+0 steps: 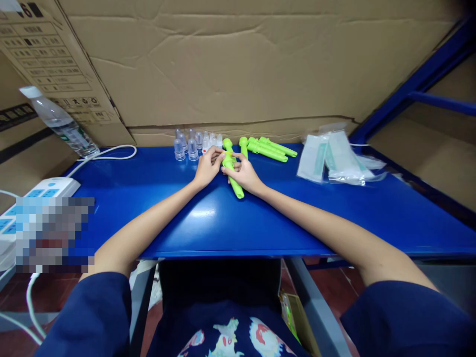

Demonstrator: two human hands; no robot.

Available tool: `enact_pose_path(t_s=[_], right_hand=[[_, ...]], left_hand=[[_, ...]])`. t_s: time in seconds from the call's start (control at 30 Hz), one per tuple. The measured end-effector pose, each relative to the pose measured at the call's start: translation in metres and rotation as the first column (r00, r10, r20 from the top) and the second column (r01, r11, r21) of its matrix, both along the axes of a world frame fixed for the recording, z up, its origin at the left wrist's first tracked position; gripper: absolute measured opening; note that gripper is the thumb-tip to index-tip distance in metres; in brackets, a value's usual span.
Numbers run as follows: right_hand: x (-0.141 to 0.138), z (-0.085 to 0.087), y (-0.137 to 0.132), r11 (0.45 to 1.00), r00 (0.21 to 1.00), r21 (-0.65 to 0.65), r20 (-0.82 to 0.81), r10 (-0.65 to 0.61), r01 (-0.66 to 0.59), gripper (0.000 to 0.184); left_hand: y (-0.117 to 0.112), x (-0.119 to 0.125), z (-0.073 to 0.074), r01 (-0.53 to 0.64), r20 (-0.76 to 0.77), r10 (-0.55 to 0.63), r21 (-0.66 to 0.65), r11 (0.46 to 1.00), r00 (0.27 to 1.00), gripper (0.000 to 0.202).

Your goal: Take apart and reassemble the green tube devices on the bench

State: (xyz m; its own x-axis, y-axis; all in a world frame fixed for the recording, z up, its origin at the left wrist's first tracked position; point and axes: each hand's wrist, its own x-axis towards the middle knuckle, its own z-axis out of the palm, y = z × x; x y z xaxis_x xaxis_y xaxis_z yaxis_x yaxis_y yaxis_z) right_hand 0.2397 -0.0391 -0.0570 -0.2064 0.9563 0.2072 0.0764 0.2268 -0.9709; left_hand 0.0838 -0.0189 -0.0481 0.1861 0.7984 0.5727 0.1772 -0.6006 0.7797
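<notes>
My right hand (244,173) is wrapped round a lime-green plastic stick (235,183) held over the blue table (260,218). Its lower end pokes out below my palm. My left hand (208,166) pinches the stick's upper end with fingertips pressed together. Just behind my hands stand several small clear vials (188,146). Several more green sticks (267,148) lie in a loose row to the right of them.
Clear plastic packets (332,158) are piled at the back right. A water bottle (59,124) leans at the far left, with a white power strip (40,191) and its cable near it. Cardboard boxes (238,64) wall off the back. A blue shelf frame (416,84) rises on the right.
</notes>
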Motion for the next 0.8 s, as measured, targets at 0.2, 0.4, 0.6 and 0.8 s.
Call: enact_pose_path(t_s=[0.2, 0.4, 0.6, 0.8], right_hand=[[0.0019, 0.0001, 0.0010, 0.999, 0.999, 0.017, 0.026, -0.039, 0.039, 0.078], [0.0008, 0.0039, -0.0020, 0.997, 0.999, 0.063, 0.014, -0.039, 0.038, 0.086], [-0.0008, 0.0068, -0.0050, 0.997, 1.000, 0.078, -0.016, -0.014, 0.015, 0.080], [-0.0008, 0.0045, -0.0038, 0.999, 1.000, 0.052, -0.025, -0.012, 0.013, 0.078]], left_hand=[[0.0017, -0.0011, -0.0015, -0.042, -0.034, 0.040, -0.030, 0.999, 0.999, 0.020], [0.0027, -0.0006, -0.0010, -0.057, -0.072, 0.060, 0.046, 0.997, 0.996, 0.030], [0.0014, 0.0000, -0.0001, -0.028, -0.095, 0.034, 0.054, 0.998, 0.995, 0.036], [-0.0025, -0.0011, 0.0039, -0.065, -0.129, 0.073, 0.069, 0.996, 0.989, 0.031]])
